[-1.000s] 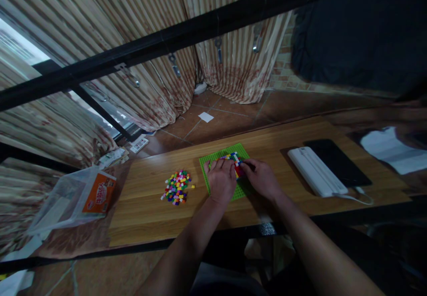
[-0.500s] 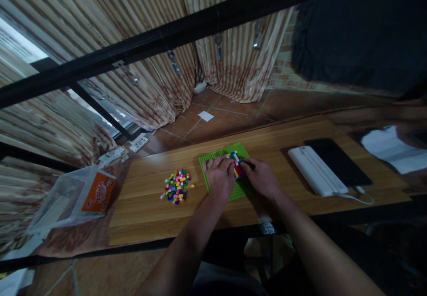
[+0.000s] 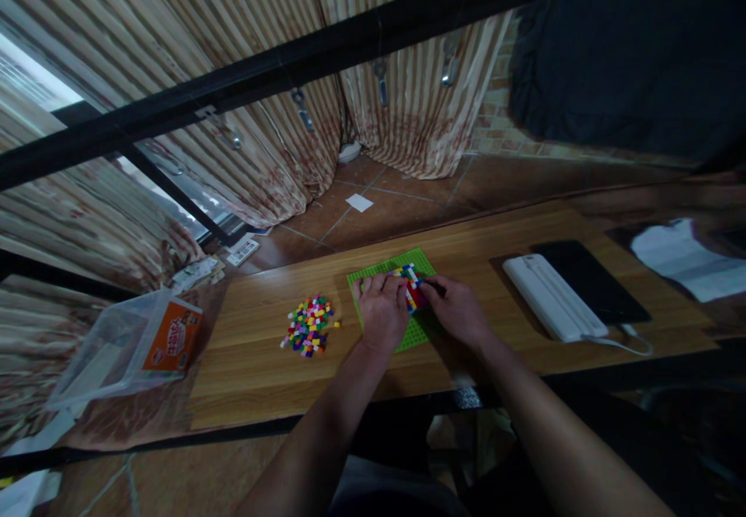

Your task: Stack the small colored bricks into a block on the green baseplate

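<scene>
A green studded baseplate (image 3: pixel 415 337) lies at an angle on the wooden table. A patch of small toy bricks (image 3: pixel 413 272) in white, blue, yellow, red and green is built up on it. My left hand (image 3: pixel 383 315) rests over the plate's left part, its outer fingers fanned, thumb and index finger closed at the patch's left edge. From the right, my right hand (image 3: pixel 459 311) reaches in with thumb and forefinger pressed together at the patch's right edge. Whatever sits between the fingertips of either hand is hidden or too small to name.
Left of the plate, loose coloured bricks (image 3: pixel 308 326) lie heaped on the table (image 3: pixel 250 377). A white power bank (image 3: pixel 551 299) with a cable lies beside a black flat device (image 3: pixel 591 280) on the right. A clear plastic bin (image 3: pixel 116 346) with an orange label stands off the table's left end.
My left hand has shifted very slightly to the left, and a little more of the red bricks shows between my hands. My right hand stays nearly in place.
</scene>
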Demonstrator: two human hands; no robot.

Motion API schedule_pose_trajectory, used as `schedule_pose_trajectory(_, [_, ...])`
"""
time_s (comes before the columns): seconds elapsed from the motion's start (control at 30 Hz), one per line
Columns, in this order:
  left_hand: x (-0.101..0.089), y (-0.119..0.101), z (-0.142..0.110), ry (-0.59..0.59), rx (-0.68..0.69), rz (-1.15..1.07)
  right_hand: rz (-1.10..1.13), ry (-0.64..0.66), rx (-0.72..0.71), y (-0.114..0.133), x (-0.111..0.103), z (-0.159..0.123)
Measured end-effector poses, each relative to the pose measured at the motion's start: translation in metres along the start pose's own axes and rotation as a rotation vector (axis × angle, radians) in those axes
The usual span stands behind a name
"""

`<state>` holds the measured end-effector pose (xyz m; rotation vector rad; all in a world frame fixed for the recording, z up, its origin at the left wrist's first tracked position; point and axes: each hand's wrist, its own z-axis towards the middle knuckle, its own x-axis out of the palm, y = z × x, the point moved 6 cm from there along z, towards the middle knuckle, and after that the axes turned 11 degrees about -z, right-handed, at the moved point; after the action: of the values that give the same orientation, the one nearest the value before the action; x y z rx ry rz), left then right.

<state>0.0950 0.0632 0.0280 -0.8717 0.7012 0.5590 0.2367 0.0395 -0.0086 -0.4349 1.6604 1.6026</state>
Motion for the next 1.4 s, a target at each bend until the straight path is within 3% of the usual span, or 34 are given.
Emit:
schedule_pose_trajectory(0.37, [0.005, -0.001, 0.005, -0.007, 0.022, -0.003, -0.003, 0.003, 0.000, -0.001, 0.000, 0.000])
schedule_pose_trajectory(0.53, [0.007, -0.004, 0.000, -0.012, 0.107, 0.045, 0.006, 0.012, 0.000, 0.000, 0.001, -0.001])
schedule_pose_trajectory(0.93, [0.010, -0.012, -0.006, 0.175, 0.263, 0.186, -0.021, 0.008, -0.011, 0.001, 0.001, -0.001])
schedule_pose_trajectory(1.0, [0.008, -0.012, -0.005, 0.158, 0.266, 0.184, 0.003, -0.053, -0.033, 0.001, -0.012, -0.001])
schedule_pose_trajectory(1.1, [0.006, -0.012, -0.005, 0.114, 0.259, 0.158, -0.012, -0.280, -0.014, -0.014, -0.054, -0.003])
schedule_pose_trajectory(1.2, [0.004, -0.009, -0.007, 0.068, 0.246, 0.111, -0.136, -0.544, 0.134, -0.057, -0.111, -0.010])
schedule_pose_trajectory(1.27, [-0.001, -0.006, -0.011, 0.014, 0.228, 0.094, -0.259, -0.639, 0.277, -0.094, -0.144, -0.016])
schedule_pose_trajectory(1.4, [-0.015, -0.004, -0.033, -0.049, 0.214, 0.031, -0.471, -0.624, 0.454, -0.154, -0.178, -0.029])
